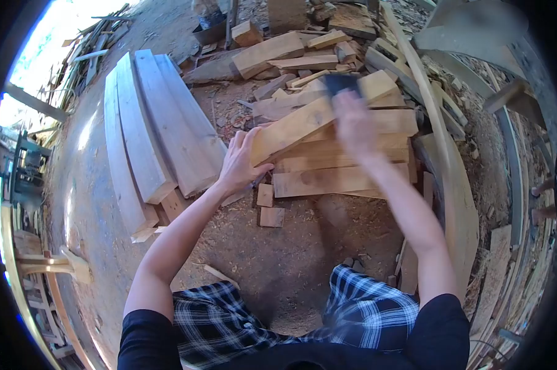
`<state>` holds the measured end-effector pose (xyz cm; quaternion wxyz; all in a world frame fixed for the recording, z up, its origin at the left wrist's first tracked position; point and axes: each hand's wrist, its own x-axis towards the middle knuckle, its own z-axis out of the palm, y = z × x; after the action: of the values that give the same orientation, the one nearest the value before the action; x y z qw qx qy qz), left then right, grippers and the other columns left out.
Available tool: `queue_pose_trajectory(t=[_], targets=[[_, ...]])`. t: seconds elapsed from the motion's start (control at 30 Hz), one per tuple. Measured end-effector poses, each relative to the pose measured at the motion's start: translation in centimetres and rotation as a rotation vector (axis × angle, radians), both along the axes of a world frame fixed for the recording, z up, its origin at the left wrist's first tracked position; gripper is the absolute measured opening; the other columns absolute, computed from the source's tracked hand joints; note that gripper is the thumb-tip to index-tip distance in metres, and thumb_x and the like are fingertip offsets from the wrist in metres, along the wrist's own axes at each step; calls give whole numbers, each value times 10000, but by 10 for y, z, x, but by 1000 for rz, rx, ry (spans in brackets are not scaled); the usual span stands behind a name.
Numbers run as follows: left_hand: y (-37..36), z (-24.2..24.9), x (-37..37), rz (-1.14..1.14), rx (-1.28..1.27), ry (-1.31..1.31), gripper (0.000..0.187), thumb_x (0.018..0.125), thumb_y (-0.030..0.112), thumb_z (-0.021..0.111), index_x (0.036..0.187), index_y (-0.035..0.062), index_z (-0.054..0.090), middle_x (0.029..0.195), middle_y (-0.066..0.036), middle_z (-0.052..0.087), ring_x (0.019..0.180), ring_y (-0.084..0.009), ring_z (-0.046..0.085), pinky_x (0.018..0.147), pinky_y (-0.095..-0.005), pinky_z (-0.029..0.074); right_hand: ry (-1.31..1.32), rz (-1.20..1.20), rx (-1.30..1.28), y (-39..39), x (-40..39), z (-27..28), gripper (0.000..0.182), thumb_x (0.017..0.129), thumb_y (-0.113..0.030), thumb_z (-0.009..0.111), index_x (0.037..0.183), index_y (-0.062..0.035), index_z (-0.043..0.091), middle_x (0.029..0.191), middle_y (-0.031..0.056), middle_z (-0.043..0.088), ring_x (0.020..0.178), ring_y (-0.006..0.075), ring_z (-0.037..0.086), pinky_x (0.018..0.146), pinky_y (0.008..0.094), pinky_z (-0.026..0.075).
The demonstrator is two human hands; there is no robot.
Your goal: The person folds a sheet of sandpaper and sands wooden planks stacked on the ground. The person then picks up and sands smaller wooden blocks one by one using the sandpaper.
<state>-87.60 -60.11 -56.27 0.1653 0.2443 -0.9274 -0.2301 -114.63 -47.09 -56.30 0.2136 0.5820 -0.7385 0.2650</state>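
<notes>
My left hand (238, 161) grips the near end of a wooden board (300, 129), thumb beneath and fingers along its side edge. The board slants up to the right across a stack of other boards (340, 179). Blurred by motion, my right hand (355, 126) is over the board's far half. Under its fingers is a dark, square sheet (342, 85) that looks like sandpaper, lying against the board's upper face. Two small wood blocks (271, 217) rest on the ground just below the stack's left end.
Long wide planks (161, 123) lie side by side at the left. Behind the stack is a heap of wood offcuts (278, 52). A long curved timber (435, 123) runs along the right side. Shavings cover the dirt ground, and a thin stick (221, 275) lies near my knee.
</notes>
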Motion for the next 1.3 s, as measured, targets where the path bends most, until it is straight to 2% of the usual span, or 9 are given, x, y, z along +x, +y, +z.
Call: queue_pose_trajectory(t=[0.23, 0.37, 0.43, 0.6, 0.77, 0.93, 1.13, 1.23, 1.3], targets=[[-1, -3, 4, 79, 6, 32, 828, 655, 293, 825, 1324, 3, 432, 1111, -183, 493, 1073, -378, 510, 934, -423, 429, -106, 501, 114, 22, 94, 11, 409, 858, -114, 485, 1227, 37, 577, 1263, 198, 596, 1187, 328, 569, 1038, 409, 436], [1, 14, 9, 25, 226, 122, 607, 765, 371, 781, 1191, -2, 564, 1049, -136, 588, 980, -275, 597, 861, -415, 478, -154, 275, -140, 26, 45, 58, 378, 937, -175, 516, 1262, 14, 558, 1247, 189, 601, 1165, 345, 570, 1021, 417, 443], [-5, 15, 13, 30, 1518, 44, 474, 866, 372, 700, 1189, 47, 577, 1017, -94, 625, 872, -193, 628, 767, -372, 524, -237, 189, -203, 26, 16, 64, 378, 951, -190, 518, 1268, 12, 553, 1263, 190, 593, 1182, 354, 556, 1029, 415, 435], [5, 8, 11, 48, 1737, 35, 574, 946, 536, 502, 1262, 56, 520, 1039, -114, 631, 828, -202, 648, 729, -354, 561, -141, 50, 9, 8, -18, 27, 383, 944, -150, 496, 1277, 34, 542, 1312, 220, 554, 1269, 362, 482, 1070, 414, 390], [-3, 29, 13, 189, 1686, 141, 613, 920, 529, 563, 1285, 41, 501, 1089, -126, 610, 911, -213, 644, 820, -350, 556, -31, 297, 37, 7, 60, 32, 372, 892, -100, 518, 1219, 70, 572, 1287, 233, 568, 1190, 356, 560, 1037, 419, 439], [-12, 32, 10, 43, 1106, 37, 534, 838, 239, 744, 1263, 10, 515, 1090, -59, 607, 934, -126, 619, 810, -264, 556, 39, 506, 63, 12, 76, 44, 317, 866, -95, 485, 1114, 48, 622, 1142, 221, 641, 1095, 337, 616, 970, 401, 486], [1, 31, 4, 154, 982, 105, 445, 813, 148, 763, 1198, -4, 598, 1043, -56, 590, 865, -95, 589, 723, -229, 527, 98, -111, -134, -8, -107, 10, 291, 937, -95, 453, 1156, 58, 571, 1117, 242, 623, 1063, 377, 591, 954, 434, 471], [-3, 24, 1, 210, 850, 169, 411, 808, 114, 761, 1171, -11, 615, 1016, -53, 577, 865, -106, 599, 691, -235, 526, -145, -183, -15, -16, -60, 29, 251, 926, -86, 450, 1094, 50, 576, 1024, 228, 630, 995, 377, 604, 917, 449, 477], [-5, 20, 3, 230, 888, 193, 424, 791, 129, 779, 1155, -20, 623, 1025, -47, 558, 870, -120, 609, 690, -251, 529, -21, 144, -14, -19, 3, 26, 274, 858, -88, 484, 1074, 40, 593, 1011, 212, 644, 984, 368, 623, 926, 455, 483]])
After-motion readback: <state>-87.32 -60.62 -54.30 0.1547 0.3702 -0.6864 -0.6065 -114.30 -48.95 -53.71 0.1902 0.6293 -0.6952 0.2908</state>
